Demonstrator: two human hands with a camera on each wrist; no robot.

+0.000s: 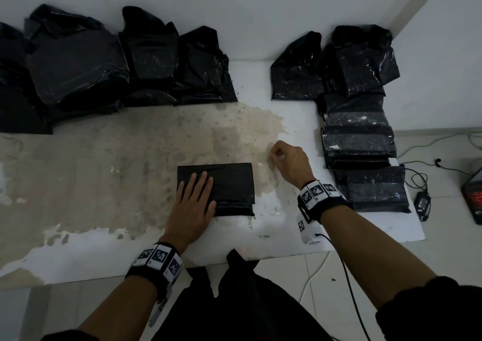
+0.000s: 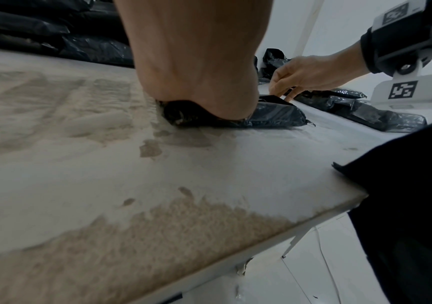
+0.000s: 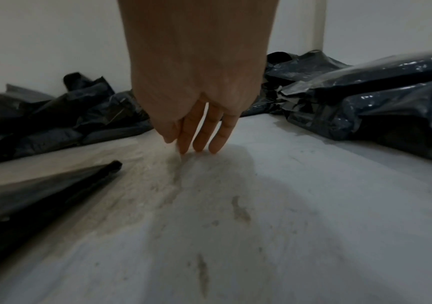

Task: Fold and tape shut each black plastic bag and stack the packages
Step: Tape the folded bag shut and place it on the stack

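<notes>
A folded black plastic bag [image 1: 232, 181] lies flat in the middle of the table, also seen in the left wrist view [image 2: 277, 117] and the right wrist view [image 3: 28, 197]. My left hand [image 1: 195, 192] presses flat on its left half with straight fingers; only the hand's back [image 2: 197, 72] shows in the left wrist view. My right hand [image 1: 276, 155] is just off the bag's far right corner. Its fingertips [image 3: 197, 150] point down onto the bare tabletop, thumb close to the forefinger. I see nothing between them.
Loose, unfolded black bags [image 1: 78, 64] pile up at the back left. A row of stacked taped packages [image 1: 365, 137] runs along the right side. The worn white table [image 1: 104, 171] ends just before my body. Cables and a power adapter [image 1: 421, 202] lie on the floor at right.
</notes>
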